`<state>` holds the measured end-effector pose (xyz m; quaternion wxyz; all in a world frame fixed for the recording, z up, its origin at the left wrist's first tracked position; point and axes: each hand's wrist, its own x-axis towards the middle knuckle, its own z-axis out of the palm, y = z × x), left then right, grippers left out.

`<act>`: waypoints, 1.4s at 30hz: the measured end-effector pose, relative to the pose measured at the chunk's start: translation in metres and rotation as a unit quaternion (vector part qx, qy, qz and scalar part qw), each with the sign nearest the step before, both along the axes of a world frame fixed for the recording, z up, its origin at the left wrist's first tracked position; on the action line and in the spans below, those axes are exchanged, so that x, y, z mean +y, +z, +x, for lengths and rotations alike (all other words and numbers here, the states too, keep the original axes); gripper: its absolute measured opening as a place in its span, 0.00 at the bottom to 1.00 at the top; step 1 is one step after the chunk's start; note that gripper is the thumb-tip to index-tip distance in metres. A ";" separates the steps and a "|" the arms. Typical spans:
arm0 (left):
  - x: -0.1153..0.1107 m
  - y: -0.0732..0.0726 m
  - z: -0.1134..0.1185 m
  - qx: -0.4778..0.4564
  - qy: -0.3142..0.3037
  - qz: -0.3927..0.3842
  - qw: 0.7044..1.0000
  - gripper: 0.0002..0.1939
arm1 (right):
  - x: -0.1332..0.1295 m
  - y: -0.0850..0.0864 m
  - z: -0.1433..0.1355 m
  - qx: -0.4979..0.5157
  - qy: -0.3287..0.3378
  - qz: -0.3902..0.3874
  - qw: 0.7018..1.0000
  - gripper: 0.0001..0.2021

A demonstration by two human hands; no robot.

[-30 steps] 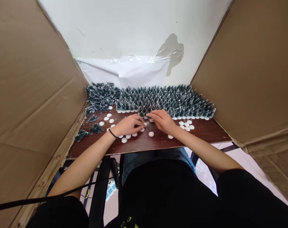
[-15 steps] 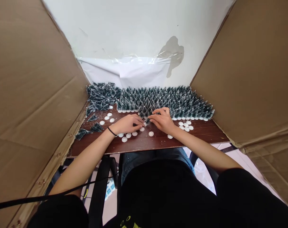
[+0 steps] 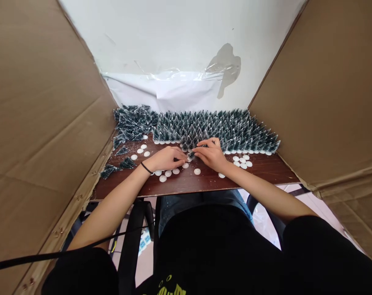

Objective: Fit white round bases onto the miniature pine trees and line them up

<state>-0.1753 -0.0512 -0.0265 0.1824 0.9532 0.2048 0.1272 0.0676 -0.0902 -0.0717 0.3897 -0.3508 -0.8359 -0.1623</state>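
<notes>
Between my hands, at the front of the standing rows, is a small frosted green tree (image 3: 191, 155). My right hand (image 3: 210, 155) pinches it from the right with thumb and fingertips. From the left, my left hand (image 3: 171, 158) has its fingers closed on a white round base (image 3: 188, 159) under the tree. Just behind them stand packed rows of little frosted trees (image 3: 216, 127) on white bases. A loose white disc (image 3: 185, 165) lies by my left fingertips, another (image 3: 197, 171) nearer the front edge.
A heap of loose trees (image 3: 133, 121) lies at the back left, with a few more trees (image 3: 127, 163) in front. Several white discs (image 3: 242, 160) are grouped at the right. Brown cardboard walls (image 3: 321, 90) flank the dark red table (image 3: 186, 186).
The whole view has shifted slightly, moving the scene a little to the right. My hands stay together at the small tree, with hardly any change in their grip.
</notes>
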 end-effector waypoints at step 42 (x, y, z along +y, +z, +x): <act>0.004 -0.012 0.005 0.004 -0.008 0.078 0.997 0.16 | 0.003 0.004 0.000 -0.065 -0.024 0.023 0.997 0.14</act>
